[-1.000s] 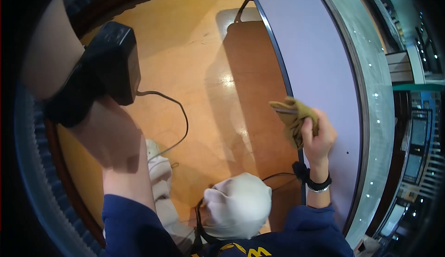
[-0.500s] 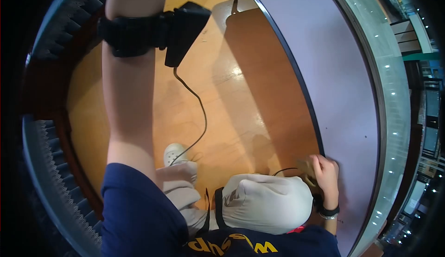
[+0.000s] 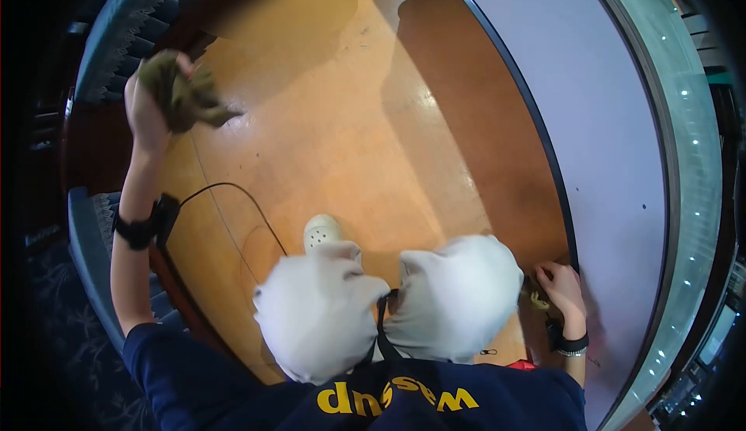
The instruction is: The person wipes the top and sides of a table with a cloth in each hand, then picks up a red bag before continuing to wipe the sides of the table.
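My left hand [image 3: 148,104] is at the far left, fingers wrapped round a crumpled olive-green cloth [image 3: 183,93] that hangs out to the right. It is raised above the edge of the wooden floor, by the blue upholstery. My right hand [image 3: 561,287] is low at the right, beside the dark edge of the pale panel. Its fingers are curled in, and what they hold, if anything, is too small to name. A small yellowish piece [image 3: 538,300] shows just beside its fingers.
Blue pleated seats [image 3: 93,229] line the left side. A pale panel [image 3: 590,120] with a black edge runs down the right. My bent knees [image 3: 318,314] and a white shoe [image 3: 321,233] are at the lower middle. A black cable [image 3: 245,190] runs from my left wrist.
My left arm has swung back from the top to the left, and its hand has come into view with the cloth. My right hand has moved slightly right. Both knees now show.
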